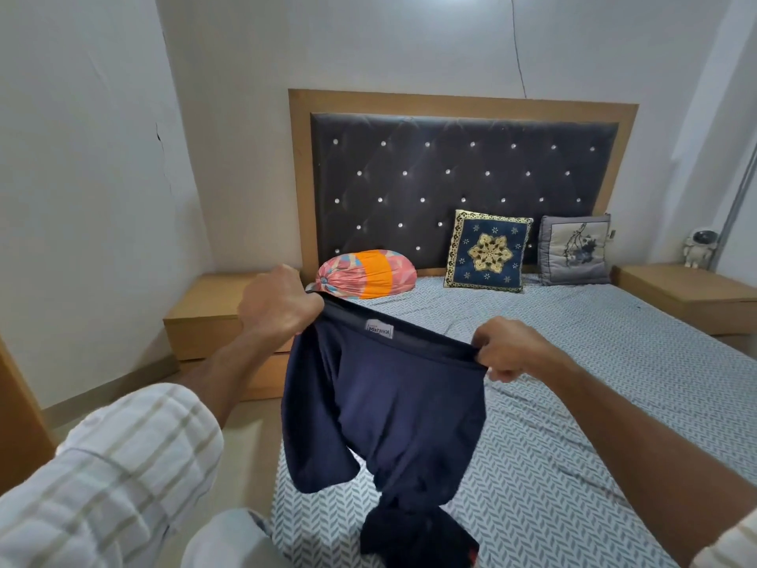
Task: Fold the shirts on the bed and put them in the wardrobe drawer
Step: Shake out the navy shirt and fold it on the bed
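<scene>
A navy blue shirt [393,407] hangs stretched between my two hands above the near left part of the bed [573,403]. My left hand [278,305] grips one end of its neck edge, my right hand [512,348] grips the other end. A white label shows on the collar. The shirt's lower part droops onto a darker garment [418,535] bunched on the patterned sheet near the bed's front edge.
A bolster [364,274] and two cushions [487,250] [573,250] lean by the tufted headboard [463,178]. Wooden bedside tables stand on the left [205,313] and right [688,293], the right one bearing a small white figure [698,248]. A wooden panel edge [16,424] shows far left.
</scene>
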A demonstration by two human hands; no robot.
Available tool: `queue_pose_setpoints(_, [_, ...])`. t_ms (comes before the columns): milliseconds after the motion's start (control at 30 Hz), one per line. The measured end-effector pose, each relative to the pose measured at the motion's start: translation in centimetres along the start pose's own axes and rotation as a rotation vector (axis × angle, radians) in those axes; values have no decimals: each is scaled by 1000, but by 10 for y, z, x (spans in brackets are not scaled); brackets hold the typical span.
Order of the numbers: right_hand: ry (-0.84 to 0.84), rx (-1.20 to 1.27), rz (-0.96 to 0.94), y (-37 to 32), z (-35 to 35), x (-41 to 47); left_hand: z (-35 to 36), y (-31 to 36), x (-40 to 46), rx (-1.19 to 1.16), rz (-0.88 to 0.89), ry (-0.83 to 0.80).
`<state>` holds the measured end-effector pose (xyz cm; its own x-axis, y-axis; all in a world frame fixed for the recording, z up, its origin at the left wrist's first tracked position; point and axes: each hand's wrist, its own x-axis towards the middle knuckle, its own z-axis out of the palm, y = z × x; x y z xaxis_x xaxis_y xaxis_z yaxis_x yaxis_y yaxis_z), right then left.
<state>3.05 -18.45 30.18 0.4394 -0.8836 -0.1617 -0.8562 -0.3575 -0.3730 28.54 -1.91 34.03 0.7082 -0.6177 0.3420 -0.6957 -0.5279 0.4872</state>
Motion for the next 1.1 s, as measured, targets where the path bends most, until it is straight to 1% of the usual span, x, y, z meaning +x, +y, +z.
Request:
queue_pose_setpoints(67, [27,200,19,-5,-17,-2,-4,7,1,-42,-24,0])
queue_pose_setpoints(100, [72,382,22,-9,-28,-1,-5,10,2,-99,-53,-20])
queue_pose_setpoints(133, [120,609,26,-15,-41,-1,-5,13,8,-214,-107,-39])
queue_pose_setpoints(200, [229,990,-16,-31,-71,-1,-10,25,28,-577,-236,-77])
queue_pose_setpoints(233, [286,1117,-58,-38,-85,0,-16,33,39,-745,-269,-70])
queue_pose_setpoints(267, [334,1209,-105,-44,-97,0,-23,42,50,-855,-275,-27])
queue_pose_setpoints(300, [377,1243,-151,-48,-109,1,-33,53,61,-902,-256,30])
queue_pose_setpoints(333, [425,1191,-183,-49,-115,3,-42,61,70,-918,-224,93])
queue_pose_setpoints(400, [517,875,-191,-44,-125,3,-58,73,78,-821,-153,188])
queue_pose_setpoints(433, [515,721,-170,-39,-128,2,-63,76,78,-743,-125,208])
queue_pose_setpoints(500, [420,533,-104,-33,-130,0,-63,75,82,-616,-90,159])
queue_pose_setpoints(533, [399,480,-76,-32,-132,-4,-62,74,82,-588,-88,103])
queue_pose_setpoints(567, [429,462,-62,-31,-137,-6,-62,76,83,-570,-80,60])
queue_pose_setpoints(600, [506,460,-75,-31,-144,-8,-65,80,84,-551,-65,44])
queue_pose_setpoints(633, [621,428,-109,-31,-154,-9,-69,84,87,-527,-39,65])
queue_pose_setpoints(700, [856,286,-187,-32,-172,-14,-82,97,91,-486,18,162])
queue_pose_setpoints(733, [891,218,-214,-33,-179,-15,-89,102,92,-467,28,200])
queue_pose_setpoints(767, [855,146,-215,-33,-183,-16,-93,104,92,-451,26,215])
queue_pose_setpoints(833, [669,12,-120,-34,-184,-20,-98,103,86,-430,-4,195])
queue_pose_setpoints(867, [610,-8,-79,-32,-182,-22,-98,100,83,-408,-12,183])
queue_pose_setpoints(900, [611,-10,-73,-30,-180,-21,-95,98,81,-391,-11,176])
queue_pose_setpoints(967, [757,11,-140,-24,-173,-19,-90,95,79,-392,7,182])
queue_pose_setpoints(1000, [781,5,-164,-23,-170,-19,-88,95,79,-405,10,184])
queue_pose_setpoints(1033, [711,2,-177,-22,-166,-21,-87,94,78,-416,10,175])
queue_pose_setpoints(1067, [575,41,-196,-21,-163,-24,-86,93,79,-418,12,154])
queue_pose_setpoints(1100, [403,119,-221,-19,-161,-27,-85,92,79,-402,16,119])
